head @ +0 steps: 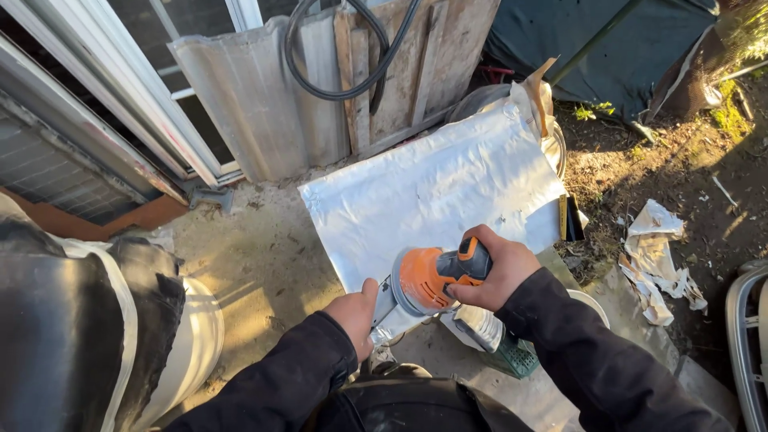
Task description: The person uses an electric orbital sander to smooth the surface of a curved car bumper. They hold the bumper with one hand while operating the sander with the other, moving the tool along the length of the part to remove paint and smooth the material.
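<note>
Gripping the orange and black handheld power sander (432, 276) in our clenched right hand (492, 268), we are pinching its underside pad with our left hand (356, 312). Those fingers are risking a nip should the trigger get squeezed. It is hovering between both hands, above the crinkled silver foil sheet (432, 188).

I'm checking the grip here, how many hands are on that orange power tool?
2. The right hand grips the black handle of the orange power tool from the right side. The left hand touches its lower left edge, over the silver sheet.
</note>
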